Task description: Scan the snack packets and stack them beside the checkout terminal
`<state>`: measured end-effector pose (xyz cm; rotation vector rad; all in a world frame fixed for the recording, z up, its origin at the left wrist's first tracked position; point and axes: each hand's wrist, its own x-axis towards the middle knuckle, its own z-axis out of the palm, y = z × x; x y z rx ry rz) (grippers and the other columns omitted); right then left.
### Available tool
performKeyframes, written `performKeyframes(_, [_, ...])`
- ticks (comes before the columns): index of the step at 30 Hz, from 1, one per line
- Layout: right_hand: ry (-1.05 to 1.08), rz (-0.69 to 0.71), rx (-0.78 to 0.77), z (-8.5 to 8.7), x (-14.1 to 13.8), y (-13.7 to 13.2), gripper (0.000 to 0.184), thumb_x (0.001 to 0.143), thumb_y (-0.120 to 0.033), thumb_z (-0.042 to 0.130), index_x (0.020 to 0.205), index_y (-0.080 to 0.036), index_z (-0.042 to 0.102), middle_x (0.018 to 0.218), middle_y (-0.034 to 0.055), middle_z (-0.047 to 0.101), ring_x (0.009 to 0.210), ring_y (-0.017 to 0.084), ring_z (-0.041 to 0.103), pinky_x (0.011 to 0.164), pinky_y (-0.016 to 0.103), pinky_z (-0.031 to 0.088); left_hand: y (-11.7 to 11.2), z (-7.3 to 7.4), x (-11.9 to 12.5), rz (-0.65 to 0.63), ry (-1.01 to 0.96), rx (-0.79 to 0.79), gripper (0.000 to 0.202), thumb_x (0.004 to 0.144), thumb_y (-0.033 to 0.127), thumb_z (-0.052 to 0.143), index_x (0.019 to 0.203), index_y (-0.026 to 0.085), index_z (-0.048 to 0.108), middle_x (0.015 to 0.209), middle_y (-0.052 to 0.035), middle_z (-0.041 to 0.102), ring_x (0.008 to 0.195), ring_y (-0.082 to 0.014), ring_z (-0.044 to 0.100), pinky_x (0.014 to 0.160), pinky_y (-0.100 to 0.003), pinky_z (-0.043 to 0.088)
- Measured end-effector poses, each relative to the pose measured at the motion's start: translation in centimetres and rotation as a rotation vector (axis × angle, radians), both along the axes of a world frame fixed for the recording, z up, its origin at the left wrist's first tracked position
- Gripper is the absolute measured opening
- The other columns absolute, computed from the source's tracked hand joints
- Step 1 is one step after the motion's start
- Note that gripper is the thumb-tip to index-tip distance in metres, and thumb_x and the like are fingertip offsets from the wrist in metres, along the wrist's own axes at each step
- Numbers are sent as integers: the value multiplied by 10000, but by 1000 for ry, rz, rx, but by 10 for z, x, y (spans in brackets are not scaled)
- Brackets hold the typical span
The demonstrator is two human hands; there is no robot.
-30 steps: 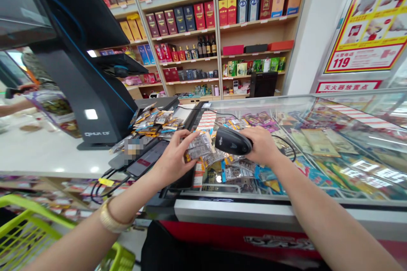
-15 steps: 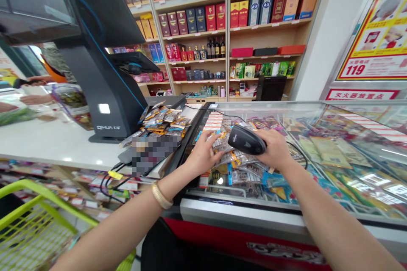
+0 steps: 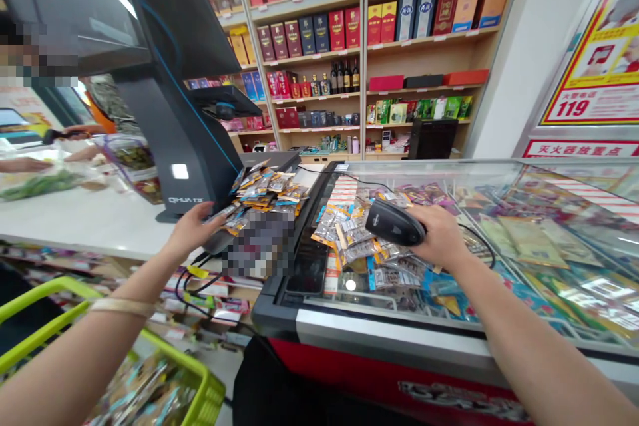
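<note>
The right hand (image 3: 439,237) wraps a smooth, blunt-nosed black scanner (image 3: 394,223) above glossy, flat packets (image 3: 355,231) on the glass top (image 3: 466,180). The left hand (image 3: 194,229), fingers extended, is at a crinkled packet heap (image 3: 269,188); whether it pinches one cannot be told.

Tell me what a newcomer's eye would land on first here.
Probably the black handheld barcode scanner in the right hand, above snack packets heaped on the glass-topped display case. Next might come the left hand, at the near-left edge of a packet pile beside the dark checkout terminal. The lime-green shopping basket at the lower left also stands out.
</note>
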<state>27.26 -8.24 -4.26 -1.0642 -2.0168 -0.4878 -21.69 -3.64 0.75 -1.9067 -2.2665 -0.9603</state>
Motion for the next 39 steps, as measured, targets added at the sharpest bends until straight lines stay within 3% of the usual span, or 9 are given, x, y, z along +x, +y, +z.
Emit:
performKeyframes(6, [-5,16,-15,-1,-2,0,238,718,-313,603,912,-199,679,841,81,723,754,229,648,664,325,409,15,-17,-35,-31,-76,-148,616,777,637,586,1107,119,613,1063,-88,711,972,-238,644,740,-279,519])
performKeyframes(11, [-9,22,-3,-1,-1,0,235,719,-306,609,910,-187,677,824,76,721,746,230,653,653,327,405,15,-18,-35,-20,-101,-177,654,818,580,556,1248,89,565,808,-28,707,778,-189,654,638,-232,497])
performKeyframes(14, [-10,24,-3,-1,-1,0,251,725,-304,602,933,-187,681,826,73,725,746,221,655,658,323,409,11,-13,-31,35,3,-158,611,800,524,586,1239,99,580,914,-69,723,855,-222,663,686,-256,507])
performKeyframes(18, [0,23,-29,-2,-1,1,277,720,-303,604,962,-194,683,883,78,735,791,222,661,697,325,420,5,-10,-26,114,189,-38,666,746,497,637,1272,95,563,1164,-171,665,1033,-313,633,856,-379,511])
performKeyframes(21, [1,14,-41,-2,-2,0,286,718,-299,605,976,-199,679,909,78,735,803,226,659,711,331,421,-3,-9,-19,70,272,197,683,742,487,633,1288,90,534,1194,-179,633,1078,-320,606,941,-423,484])
performKeyframes(25, [-4,32,-13,1,-5,-2,257,724,-289,592,950,-205,679,869,72,730,794,222,653,700,329,412,-16,-5,5,-145,351,473,618,789,476,611,1269,100,511,1176,-161,634,1056,-284,606,959,-418,482])
performKeyframes(29, [1,56,-9,3,-6,-3,253,729,-287,585,949,-202,676,873,71,731,790,216,648,702,327,404,-25,2,39,-339,370,589,567,796,446,652,1262,166,494,1182,-121,631,1082,-275,601,970,-427,487])
performKeyframes(32, [13,69,-2,3,-8,-3,259,728,-285,586,956,-199,674,873,70,731,791,214,646,697,326,398,-29,3,66,-445,326,617,573,775,399,699,1276,217,489,1192,-99,622,1109,-272,600,987,-411,487])
performKeyframes(39, [14,166,-37,10,-17,-11,234,732,-316,605,928,-202,662,828,60,718,779,206,630,705,336,374,-30,0,132,-651,385,572,647,787,280,704,1365,209,422,1245,-107,595,1163,-261,583,1025,-411,473])
